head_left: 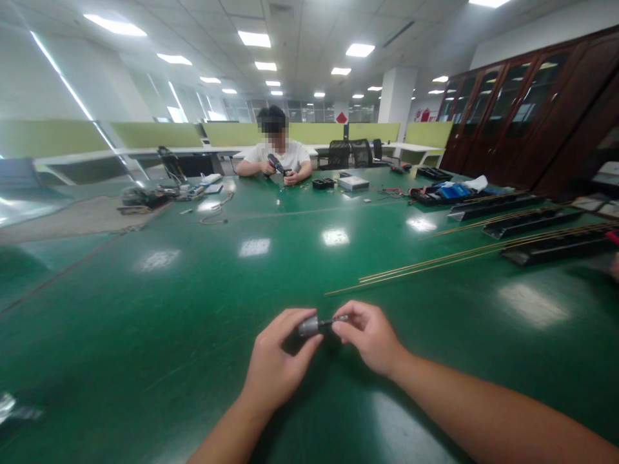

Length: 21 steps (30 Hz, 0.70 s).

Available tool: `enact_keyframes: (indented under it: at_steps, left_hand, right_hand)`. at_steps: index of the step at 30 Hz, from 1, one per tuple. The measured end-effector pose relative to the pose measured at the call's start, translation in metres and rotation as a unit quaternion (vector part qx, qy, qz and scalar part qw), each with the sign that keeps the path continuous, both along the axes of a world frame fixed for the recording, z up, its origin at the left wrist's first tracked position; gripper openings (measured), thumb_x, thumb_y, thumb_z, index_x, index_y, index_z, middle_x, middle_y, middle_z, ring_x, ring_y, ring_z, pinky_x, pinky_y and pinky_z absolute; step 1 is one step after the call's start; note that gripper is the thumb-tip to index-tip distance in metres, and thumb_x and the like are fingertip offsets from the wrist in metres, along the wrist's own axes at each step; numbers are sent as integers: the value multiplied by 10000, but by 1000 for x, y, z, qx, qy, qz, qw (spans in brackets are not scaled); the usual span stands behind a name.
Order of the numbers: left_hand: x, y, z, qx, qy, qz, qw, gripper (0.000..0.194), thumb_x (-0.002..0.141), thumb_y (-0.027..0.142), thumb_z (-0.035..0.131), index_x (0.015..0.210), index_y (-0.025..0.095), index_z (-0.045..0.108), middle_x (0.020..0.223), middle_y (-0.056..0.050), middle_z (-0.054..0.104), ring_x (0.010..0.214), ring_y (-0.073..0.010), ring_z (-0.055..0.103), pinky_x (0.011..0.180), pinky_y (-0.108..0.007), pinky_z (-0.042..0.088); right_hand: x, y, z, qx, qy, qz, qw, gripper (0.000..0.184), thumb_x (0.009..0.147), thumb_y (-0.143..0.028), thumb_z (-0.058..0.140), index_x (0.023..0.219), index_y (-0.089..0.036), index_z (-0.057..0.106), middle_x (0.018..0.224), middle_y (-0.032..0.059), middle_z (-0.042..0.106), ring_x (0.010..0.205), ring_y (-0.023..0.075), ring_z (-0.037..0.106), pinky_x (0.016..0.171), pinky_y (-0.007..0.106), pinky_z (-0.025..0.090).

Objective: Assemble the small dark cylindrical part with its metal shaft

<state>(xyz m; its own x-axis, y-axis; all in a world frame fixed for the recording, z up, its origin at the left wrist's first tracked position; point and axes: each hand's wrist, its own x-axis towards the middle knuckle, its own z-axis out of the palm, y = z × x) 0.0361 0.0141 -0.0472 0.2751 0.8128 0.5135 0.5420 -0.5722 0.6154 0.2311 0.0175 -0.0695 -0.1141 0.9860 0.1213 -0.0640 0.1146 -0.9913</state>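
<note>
Head view: the left hand (pixel 278 361) has its fingers and thumb closed on opposite sides of a grey metal cylinder (pixel 308 327), low in the middle, just above the green table (pixel 145 335). The right hand (pixel 374 338) pinches a thin, dark rod (pixel 326 322) between thumb and forefinger, its other fingers curled. The rod lies almost level, its near end at the mouth of the cylinder; whether it sits inside cannot be told. The left grip leaves that mouth uncovered, probably so that both parts can be held in line, while the light pinch on the rod looks suited to fine turning or sliding. Holding both well out in front likely gives the eyes a plain sight of the joint.

Across the table a person (pixel 296 153) in a white top holds a dark, drill-like tool (pixel 275 163) at a slant, one hand at each end, seemingly to steady it. Near them are a black tray (pixel 323 184) and a white box (pixel 353 183). To the right, long brass rods (pixel 411 265) stretch beside black channels (pixel 527 252), roughly parallel, perhaps so that they stay sorted.

No brand or label can be read on the cylinder, the tool or the box. A red diamond sign (pixel 342 118) shows at the back, any writing too small to make out.
</note>
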Motion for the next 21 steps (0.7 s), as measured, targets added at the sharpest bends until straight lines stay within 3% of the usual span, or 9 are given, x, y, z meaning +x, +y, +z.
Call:
enact_keyframes:
  at_steps: [21]
  left_hand:
    - [-9,9,1,-14,12,-13,1000,288,847,346,693,1119,252,684,1064,-35,696,967,-189,649,879,-292,503]
  right_hand:
    - [1,1,2,-2,16,-30,999,173,747,-309,717,787,-157,644,607,-19,583,535,119,534,519,236,407]
